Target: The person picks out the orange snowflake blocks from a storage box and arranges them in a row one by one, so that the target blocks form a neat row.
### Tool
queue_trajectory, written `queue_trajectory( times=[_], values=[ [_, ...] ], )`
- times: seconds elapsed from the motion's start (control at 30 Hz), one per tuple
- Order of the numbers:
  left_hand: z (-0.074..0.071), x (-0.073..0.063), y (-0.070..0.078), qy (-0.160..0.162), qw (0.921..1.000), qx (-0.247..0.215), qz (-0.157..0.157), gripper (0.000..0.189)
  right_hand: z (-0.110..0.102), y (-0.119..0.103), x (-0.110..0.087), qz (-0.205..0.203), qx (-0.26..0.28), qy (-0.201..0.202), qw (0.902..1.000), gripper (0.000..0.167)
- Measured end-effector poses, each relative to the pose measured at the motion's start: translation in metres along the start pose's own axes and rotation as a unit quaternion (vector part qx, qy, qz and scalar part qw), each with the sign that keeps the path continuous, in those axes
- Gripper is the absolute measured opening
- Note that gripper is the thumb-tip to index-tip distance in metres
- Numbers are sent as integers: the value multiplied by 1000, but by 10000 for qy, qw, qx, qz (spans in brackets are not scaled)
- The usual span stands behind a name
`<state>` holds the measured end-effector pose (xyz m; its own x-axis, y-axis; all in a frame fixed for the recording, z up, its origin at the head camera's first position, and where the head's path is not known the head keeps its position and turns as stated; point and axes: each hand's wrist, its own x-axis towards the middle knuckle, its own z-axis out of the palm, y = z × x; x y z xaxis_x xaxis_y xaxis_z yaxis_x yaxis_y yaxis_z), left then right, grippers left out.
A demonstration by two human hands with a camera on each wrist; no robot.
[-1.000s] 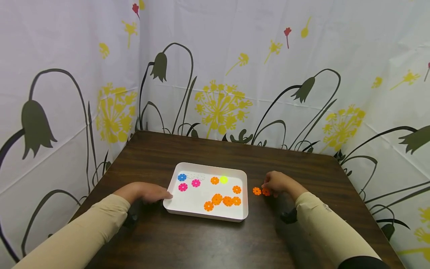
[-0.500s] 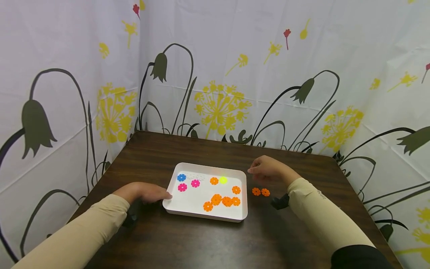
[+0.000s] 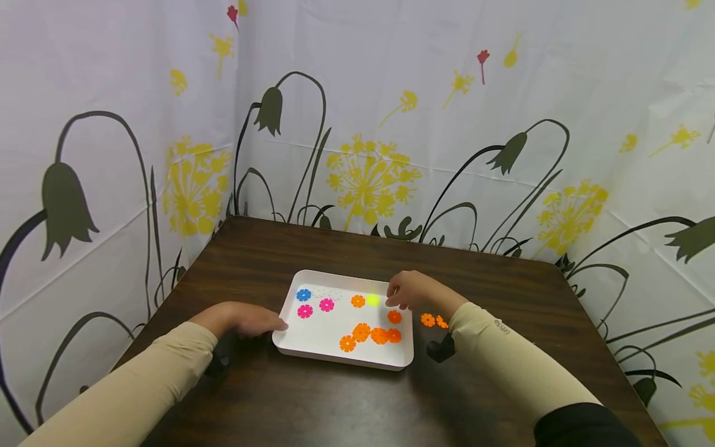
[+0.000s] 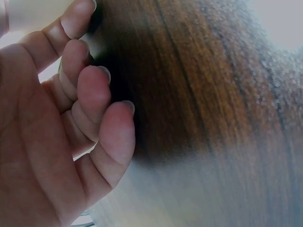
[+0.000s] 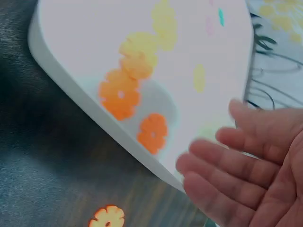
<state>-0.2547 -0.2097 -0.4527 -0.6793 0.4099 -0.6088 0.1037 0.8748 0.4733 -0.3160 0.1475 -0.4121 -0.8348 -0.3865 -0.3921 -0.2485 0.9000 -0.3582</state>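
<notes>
The left hand [image 3: 248, 320], fingers loose, touches the white tray [image 3: 313, 332]; the right hand [image 3: 416, 292], fingers relaxed and parted, hovers over it beside a yellow disc [image 3: 372, 300]. Lettering on the right sleeve [image 3: 514, 354] is illegible.

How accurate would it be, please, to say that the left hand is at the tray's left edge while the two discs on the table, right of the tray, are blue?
Not quite: the colour is wrong. The head view shows the two discs on the table, right of the tray, are orange; the left hand is indeed at the tray's left edge.
</notes>
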Motion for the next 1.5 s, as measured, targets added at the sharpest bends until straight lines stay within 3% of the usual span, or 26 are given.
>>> queue_trajectory(
  times=[0.17, 0.37, 0.57, 0.7, 1.23, 1.5],
  values=[
    [1, 1, -1, 16, 10000, -43, 12, 51, 18, -5, 1, -301, -1347, 306, 9899, 15],
    [1, 3, -3, 29, 9999, 38, 89, 53, 37, -3, -1, -627, -1900, 451, 9787, 17],
    [1, 3, -4, 60, 9999, 126, 94, 49, 52, 1, 0, -1020, -2641, 610, 9572, 19],
    [2, 4, -4, 67, 9999, 123, 88, 48, 56, 2, -1, -1143, -2864, 685, 9488, 21],
    [1, 1, -3, 90, 10000, 17, -3, 53, 54, 2, 0, -1039, -2997, 669, 9460, 23],
    [2, 1, -1, 87, 10000, 20, -26, 52, 51, 7, 3, -1185, -2477, 454, 9605, 14]
  ],
)
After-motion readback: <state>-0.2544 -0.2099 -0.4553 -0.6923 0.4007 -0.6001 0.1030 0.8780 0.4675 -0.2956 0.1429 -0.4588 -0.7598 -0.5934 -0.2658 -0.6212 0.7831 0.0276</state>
